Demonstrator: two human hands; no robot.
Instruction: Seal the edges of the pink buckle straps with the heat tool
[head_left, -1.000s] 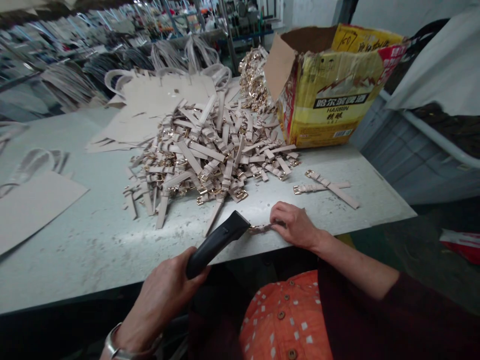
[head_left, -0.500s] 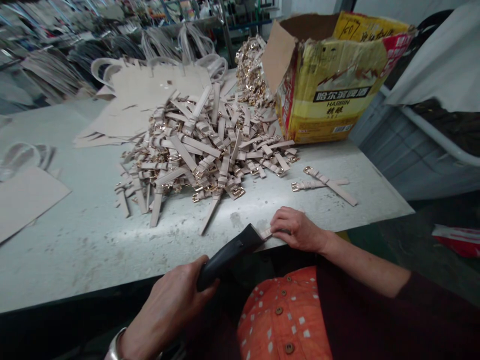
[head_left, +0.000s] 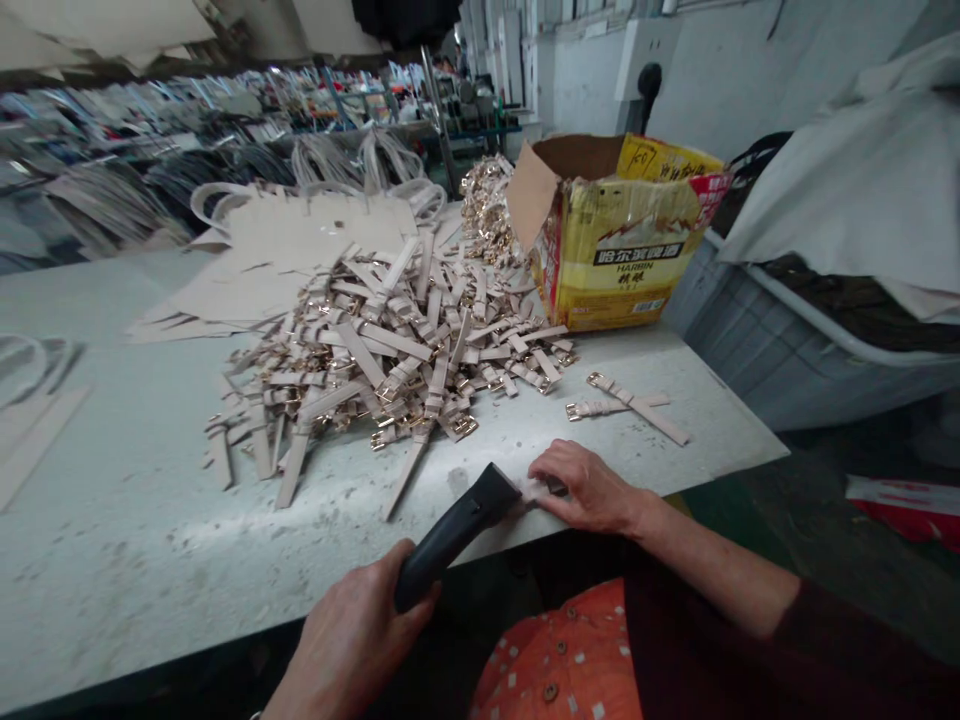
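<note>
My left hand [head_left: 360,630] is closed round the dark grip of a black handheld tool with a wide, flat end [head_left: 457,535]; its exact kind I cannot make out. The wide end points up and right, close to my right hand [head_left: 589,490]. My right fingers pinch a short beige strap [head_left: 531,491], blurred, right at the tool's mouth near the table edge. Beyond my hands lies a large heap of beige buckle straps [head_left: 397,345] with gold buckles. To its right, two buckle straps [head_left: 637,408] lie crossed on the table.
The pale table [head_left: 135,560] has its near edge just under my hands. A yellow open carton [head_left: 622,255] stands at the back right, beside a second pile of buckled pieces [head_left: 489,210]. Flat beige bag panels [head_left: 300,245] lie behind the heap. A grey bin [head_left: 810,350] stands off the table's right side.
The view has tilted up, so the scene sits lower and more of the room shows. The strap between my right fingers and the tool now looks smeared by motion. Both grips hold.
</note>
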